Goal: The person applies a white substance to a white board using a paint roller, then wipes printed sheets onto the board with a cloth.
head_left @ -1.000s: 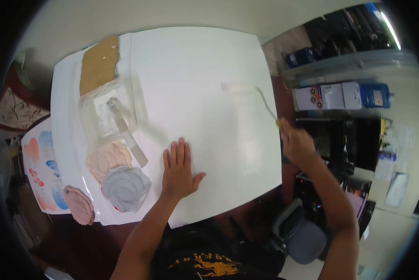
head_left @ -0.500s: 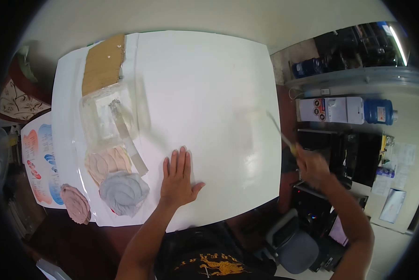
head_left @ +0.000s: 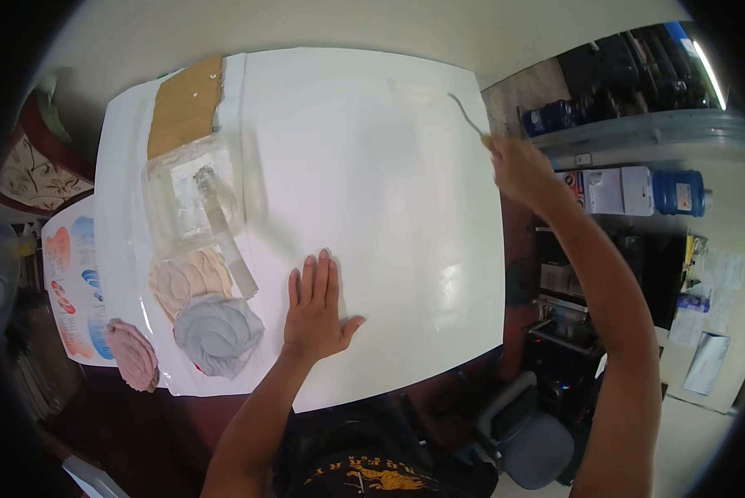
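My left hand [head_left: 313, 311] lies flat on the large white board [head_left: 372, 249], fingers spread, holding nothing. Closed round a yellowish handle, my right hand [head_left: 522, 170] is over the board's right edge. It grips what looks like a small paint roller [head_left: 469, 120] with a thin bent wire frame. The roller's pale head blends into the white surface, so its outline is hard to make out. Left of my hands stands a clear plastic container [head_left: 158, 212] with white residue inside. A flat greyish stick [head_left: 227, 245] leans over its near side.
Folded cloths in peach [head_left: 182, 282], grey [head_left: 219, 336] and pink [head_left: 132, 355] lie at the left front. Brown cardboard [head_left: 186, 108] is behind the container. A wall borders the far side. To the right are a chair [head_left: 534, 440] and a blue water bottle [head_left: 678, 195].
My right hand has swept the roller away from me, towards the far right corner, and slightly left. My left hand stays flat in nearly the same place.
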`<action>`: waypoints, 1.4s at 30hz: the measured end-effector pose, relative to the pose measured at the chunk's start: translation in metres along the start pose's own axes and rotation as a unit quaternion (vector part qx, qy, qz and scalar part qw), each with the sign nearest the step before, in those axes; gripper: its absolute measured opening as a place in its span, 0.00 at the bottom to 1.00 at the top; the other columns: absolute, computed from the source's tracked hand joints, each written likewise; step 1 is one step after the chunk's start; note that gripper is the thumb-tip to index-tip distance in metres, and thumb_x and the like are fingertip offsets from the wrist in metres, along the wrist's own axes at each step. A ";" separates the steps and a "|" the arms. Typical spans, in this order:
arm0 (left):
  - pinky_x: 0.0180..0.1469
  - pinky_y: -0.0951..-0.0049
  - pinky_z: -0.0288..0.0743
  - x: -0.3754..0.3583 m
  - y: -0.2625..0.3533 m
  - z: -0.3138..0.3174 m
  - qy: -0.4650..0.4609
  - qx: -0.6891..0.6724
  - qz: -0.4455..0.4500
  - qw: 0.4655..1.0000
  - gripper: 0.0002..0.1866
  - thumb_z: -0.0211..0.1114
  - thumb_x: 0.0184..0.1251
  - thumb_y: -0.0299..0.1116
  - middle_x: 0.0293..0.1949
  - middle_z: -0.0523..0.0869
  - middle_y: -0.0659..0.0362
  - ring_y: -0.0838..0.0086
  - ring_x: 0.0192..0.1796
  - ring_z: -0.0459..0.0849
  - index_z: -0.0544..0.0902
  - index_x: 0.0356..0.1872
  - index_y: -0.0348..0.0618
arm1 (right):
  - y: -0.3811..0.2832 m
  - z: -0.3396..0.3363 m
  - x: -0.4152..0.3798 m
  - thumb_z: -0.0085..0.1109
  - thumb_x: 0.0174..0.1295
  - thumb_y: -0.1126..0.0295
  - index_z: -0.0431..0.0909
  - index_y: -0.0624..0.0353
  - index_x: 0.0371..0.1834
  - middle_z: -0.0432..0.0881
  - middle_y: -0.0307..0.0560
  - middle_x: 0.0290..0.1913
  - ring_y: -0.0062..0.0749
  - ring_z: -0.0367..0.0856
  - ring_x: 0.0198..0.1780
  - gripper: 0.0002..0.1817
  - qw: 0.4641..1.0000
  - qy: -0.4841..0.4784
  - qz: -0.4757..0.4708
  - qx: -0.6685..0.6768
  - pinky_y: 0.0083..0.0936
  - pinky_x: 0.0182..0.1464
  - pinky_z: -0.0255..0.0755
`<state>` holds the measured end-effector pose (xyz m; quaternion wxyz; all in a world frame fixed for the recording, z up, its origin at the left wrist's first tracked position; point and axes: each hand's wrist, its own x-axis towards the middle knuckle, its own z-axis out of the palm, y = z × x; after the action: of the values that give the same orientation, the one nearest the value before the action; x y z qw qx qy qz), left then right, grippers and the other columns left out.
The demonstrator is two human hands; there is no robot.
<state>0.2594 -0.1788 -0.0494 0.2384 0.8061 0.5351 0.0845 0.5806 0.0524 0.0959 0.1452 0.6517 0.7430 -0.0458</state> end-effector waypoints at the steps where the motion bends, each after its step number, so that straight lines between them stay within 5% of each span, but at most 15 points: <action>1: 0.78 0.40 0.42 0.000 0.000 0.000 -0.001 0.000 0.001 1.000 0.53 0.61 0.66 0.61 0.80 0.49 0.40 0.43 0.81 0.48 0.53 0.76 0.25 | -0.009 -0.010 0.021 0.52 0.69 0.68 0.78 0.63 0.54 0.84 0.67 0.44 0.61 0.84 0.49 0.15 1.000 -0.003 0.009 -0.009 0.48 0.52 0.78; 6: 0.77 0.37 0.43 0.000 0.001 0.002 0.016 0.004 0.009 1.000 0.55 0.62 0.64 0.61 0.80 0.49 0.38 0.40 0.80 0.48 0.52 0.76 0.24 | -0.031 -0.021 0.077 0.53 0.62 0.73 0.80 0.63 0.46 0.86 0.61 0.43 0.59 0.85 0.49 0.12 0.996 -0.012 0.090 0.020 0.46 0.51 0.79; 11: 0.77 0.38 0.42 0.001 0.003 0.004 0.036 0.027 0.017 0.999 0.55 0.62 0.64 0.61 0.80 0.49 0.38 0.41 0.80 0.48 0.51 0.77 0.24 | -0.004 0.018 0.048 0.56 0.63 0.70 0.77 0.63 0.52 0.86 0.60 0.45 0.57 0.86 0.49 0.16 0.999 0.022 0.013 -0.027 0.47 0.51 0.81; 13: 0.77 0.39 0.42 -0.003 0.003 0.004 0.032 0.033 0.019 0.999 0.55 0.62 0.65 0.61 0.80 0.49 0.38 0.41 0.80 0.47 0.51 0.77 0.24 | -0.014 0.032 -0.018 0.57 0.64 0.68 0.73 0.61 0.60 0.86 0.58 0.39 0.55 0.87 0.44 0.21 0.999 -0.014 0.026 -0.037 0.47 0.46 0.82; 15: 0.78 0.40 0.42 -0.002 0.005 0.001 0.026 0.038 0.017 0.999 0.55 0.61 0.66 0.61 0.80 0.48 0.38 0.42 0.81 0.47 0.50 0.77 0.25 | -0.003 0.071 -0.115 0.56 0.69 0.64 0.74 0.55 0.64 0.83 0.59 0.30 0.57 0.85 0.33 0.21 0.998 0.061 -0.003 -0.023 0.51 0.37 0.80; 17: 0.78 0.40 0.41 -0.002 0.006 -0.001 0.014 0.043 0.013 0.999 0.55 0.61 0.66 0.61 0.80 0.48 0.38 0.42 0.81 0.47 0.49 0.77 0.25 | -0.003 0.096 -0.232 0.61 0.62 0.67 0.70 0.59 0.70 0.81 0.52 0.22 0.48 0.80 0.22 0.31 0.997 0.060 -0.021 -0.048 0.46 0.29 0.78; 19: 0.78 0.41 0.40 -0.001 0.007 -0.001 0.009 0.045 0.013 0.999 0.55 0.61 0.66 0.60 0.80 0.47 0.39 0.43 0.81 0.46 0.48 0.77 0.25 | -0.012 0.111 -0.352 0.62 0.62 0.68 0.70 0.58 0.71 0.82 0.52 0.26 0.48 0.82 0.24 0.32 0.998 0.062 -0.019 0.021 0.45 0.27 0.77; 22: 0.79 0.42 0.38 -0.002 0.007 0.001 0.009 0.044 0.014 0.999 0.55 0.61 0.66 0.60 0.81 0.46 0.39 0.44 0.81 0.44 0.47 0.78 0.26 | -0.052 0.097 -0.484 0.63 0.62 0.68 0.69 0.56 0.72 0.81 0.52 0.25 0.51 0.82 0.25 0.32 0.987 -0.048 0.102 0.112 0.48 0.27 0.77; 26: 0.80 0.42 0.35 -0.003 0.007 0.003 0.006 0.041 0.015 0.999 0.55 0.61 0.66 0.59 0.81 0.44 0.40 0.45 0.82 0.42 0.46 0.78 0.26 | -0.107 0.074 -0.575 0.65 0.61 0.70 0.72 0.53 0.70 0.81 0.51 0.25 0.50 0.82 0.23 0.31 0.969 -0.079 0.207 0.111 0.45 0.26 0.77; 27: 0.80 0.42 0.35 -0.003 0.006 0.003 0.007 0.038 0.015 0.999 0.55 0.61 0.66 0.59 0.81 0.44 0.40 0.45 0.82 0.42 0.46 0.78 0.26 | -0.121 0.081 -0.593 0.66 0.60 0.73 0.74 0.55 0.68 0.82 0.51 0.26 0.50 0.83 0.24 0.30 0.959 -0.021 0.242 0.145 0.43 0.27 0.78; 30: 0.79 0.42 0.35 -0.004 0.008 0.002 0.013 0.038 0.017 0.999 0.55 0.62 0.66 0.59 0.81 0.44 0.40 0.45 0.82 0.42 0.46 0.78 0.26 | -0.160 0.071 -0.591 0.65 0.59 0.76 0.73 0.58 0.69 0.83 0.54 0.29 0.50 0.85 0.28 0.31 0.921 0.082 0.317 0.212 0.41 0.30 0.79; 40: 0.78 0.39 0.42 -0.005 0.007 0.012 0.081 0.079 0.052 0.992 0.54 0.62 0.66 0.60 0.79 0.49 0.37 0.41 0.80 0.49 0.50 0.77 0.24 | -0.076 0.142 -0.399 0.56 0.68 0.69 0.70 0.62 0.67 0.83 0.68 0.30 0.67 0.82 0.33 0.25 0.919 0.081 0.293 0.250 0.58 0.39 0.76; 42: 0.77 0.38 0.44 -0.002 0.007 0.015 0.084 0.114 0.070 0.987 0.54 0.61 0.66 0.61 0.79 0.51 0.36 0.41 0.80 0.50 0.51 0.76 0.23 | -0.088 0.131 -0.402 0.60 0.64 0.72 0.72 0.64 0.67 0.84 0.65 0.33 0.64 0.84 0.35 0.26 0.910 0.053 0.336 0.238 0.50 0.39 0.78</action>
<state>0.2699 -0.1867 -0.0589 0.0927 0.8533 0.5019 0.1068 0.5579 -0.3784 0.0706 -0.0470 0.8795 0.4540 -0.1345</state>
